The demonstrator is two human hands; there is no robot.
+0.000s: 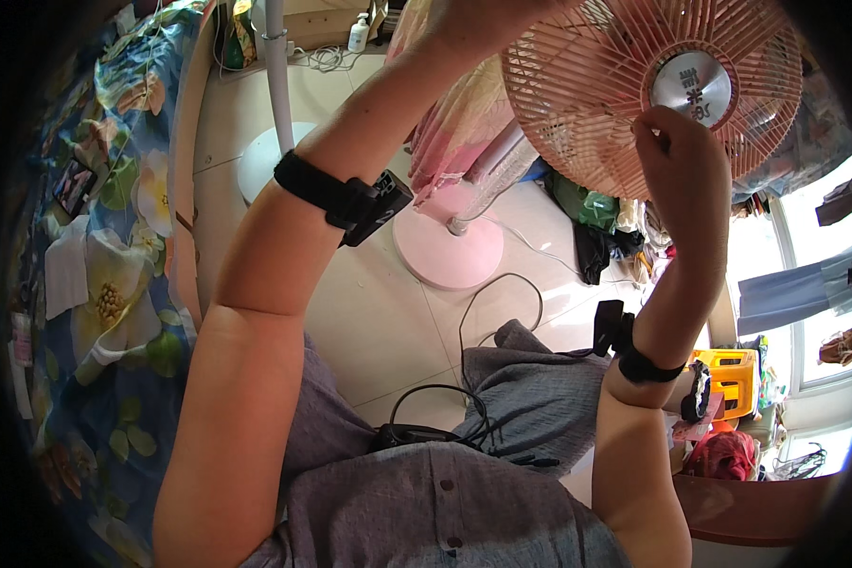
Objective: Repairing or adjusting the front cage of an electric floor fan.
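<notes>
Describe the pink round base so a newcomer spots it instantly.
Find the large pink fan at the upper right, then drop down-left to the pale tiled floor. The pink round base lies there, a flat disc. Its colour separates it from the white round base farther left.

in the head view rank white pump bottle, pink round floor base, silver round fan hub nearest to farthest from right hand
1. Silver round fan hub, just above the right hand
2. Pink round floor base, lower left of the hand
3. White pump bottle, far upper left
</notes>
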